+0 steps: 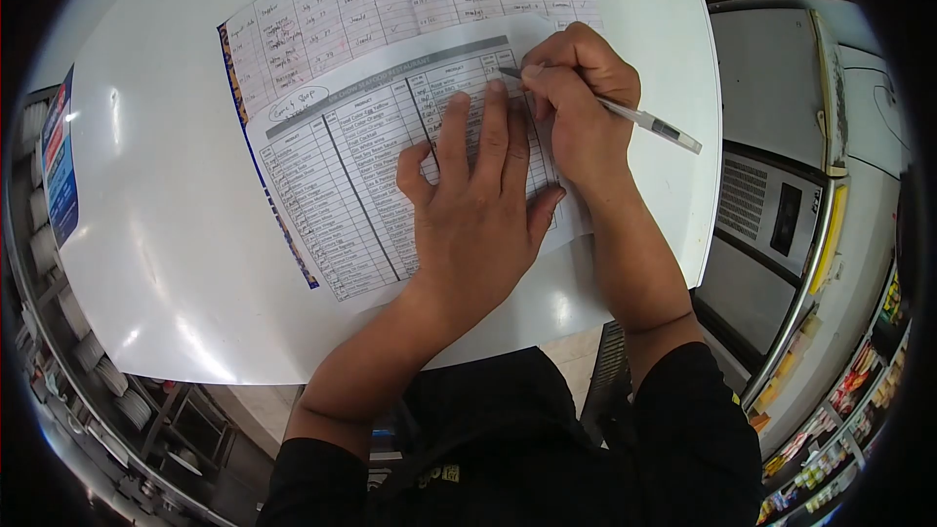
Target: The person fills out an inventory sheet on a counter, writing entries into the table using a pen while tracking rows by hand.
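My right hand [589,102] grips a clear-barrelled pen [656,126], its dark tip against the upper right part of a printed product list [376,176]. The list is a sheet of tables with handwritten marks and a circled note at its upper left. Flat on that sheet lies my left hand [478,176], fingers spread, covering some of the rows. Beneath the sheet is an open notebook [322,15] with handwritten columns and tick marks; a patterned edge shows along its left side.
Both papers lie on a glossy white table [166,185]. A blue printed sheet [61,166] is at its left edge. Racks with stacked plates [122,400] stand on the left. To the right are a metal appliance [766,200] and shelves of colourful packets [830,420].
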The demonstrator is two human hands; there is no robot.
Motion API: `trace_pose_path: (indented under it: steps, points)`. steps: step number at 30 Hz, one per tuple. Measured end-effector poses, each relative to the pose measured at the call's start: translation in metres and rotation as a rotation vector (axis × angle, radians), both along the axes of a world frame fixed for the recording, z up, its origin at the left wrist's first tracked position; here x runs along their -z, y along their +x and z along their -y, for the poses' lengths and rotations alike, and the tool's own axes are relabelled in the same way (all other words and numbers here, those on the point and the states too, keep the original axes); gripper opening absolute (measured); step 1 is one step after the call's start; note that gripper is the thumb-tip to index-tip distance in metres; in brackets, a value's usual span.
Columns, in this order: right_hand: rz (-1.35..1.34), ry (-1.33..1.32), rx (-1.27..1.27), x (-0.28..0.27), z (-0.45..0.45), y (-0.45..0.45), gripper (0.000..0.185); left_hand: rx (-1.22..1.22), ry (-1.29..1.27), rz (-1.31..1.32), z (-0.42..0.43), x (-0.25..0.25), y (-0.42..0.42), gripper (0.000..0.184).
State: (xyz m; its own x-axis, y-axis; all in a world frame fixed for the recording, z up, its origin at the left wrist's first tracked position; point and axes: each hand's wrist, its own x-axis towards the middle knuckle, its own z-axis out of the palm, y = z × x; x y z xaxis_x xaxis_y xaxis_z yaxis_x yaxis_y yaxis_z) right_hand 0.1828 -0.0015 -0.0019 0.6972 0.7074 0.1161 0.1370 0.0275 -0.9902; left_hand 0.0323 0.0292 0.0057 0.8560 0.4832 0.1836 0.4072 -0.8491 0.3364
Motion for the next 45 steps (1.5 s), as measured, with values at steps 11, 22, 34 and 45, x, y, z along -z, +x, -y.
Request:
trace_pose_path:
  steps: [11, 22, 34, 45]
  points:
    - [-0.068, 0.059, 0.025, -0.004, -0.0026, -0.0016, 0.015, -0.005, -0.016, 0.024, -0.0001, 0.0024, -0.0003, 0.065]
    - [-0.059, 0.063, 0.025, -0.0026, -0.0028, -0.0011, 0.015, -0.006, -0.017, 0.025, 0.0, 0.0015, 0.0003, 0.065]
    - [-0.078, 0.058, 0.033, -0.0042, -0.0025, -0.0016, 0.014, -0.007, -0.018, 0.019, -0.0003, 0.0012, 0.0, 0.064]
    - [-0.075, 0.059, 0.023, -0.0049, -0.0013, 0.0002, 0.014, -0.003, -0.037, 0.008, -0.0006, -0.0006, -0.0003, 0.064]
